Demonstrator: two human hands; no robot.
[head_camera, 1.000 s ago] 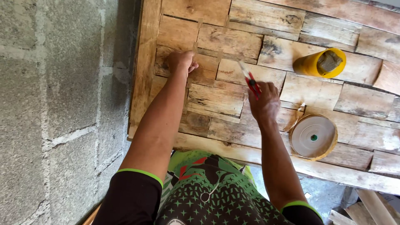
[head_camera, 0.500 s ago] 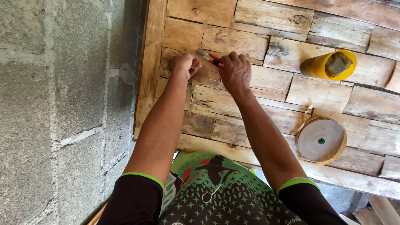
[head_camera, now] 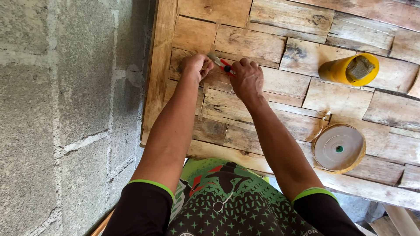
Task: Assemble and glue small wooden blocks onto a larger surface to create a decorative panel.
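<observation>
**Both hands at the left end of the plank bench**

The person's left hand (head_camera: 195, 66) is curled into a loose fist near the left edge of the rough wooden bench made of patched planks (head_camera: 271, 87), its fingertips pressed down on the wood beside a narrow pale strip of veneer (head_camera: 214, 37) that runs toward the far edge. The right hand (head_camera: 247, 78) sits just beside it, fingers closed round a small red-and-black-handled cutter (head_camera: 222, 64), whose metal tip points toward the left hand and lies close to its fingers; whether the tip touches the wood cannot be told.

Well apart from both hands, toward the right end of the bench, a yellow cylindrical pot with a grey lump inside (head_camera: 348, 70) lies tilted on its side. Nearer the front edge, a flat round roll of tan edging tape (head_camera: 339, 148) lies on the planks, a loose end curling up at its left. A grey block wall (head_camera: 65, 109) stands to the left of the bench.
</observation>
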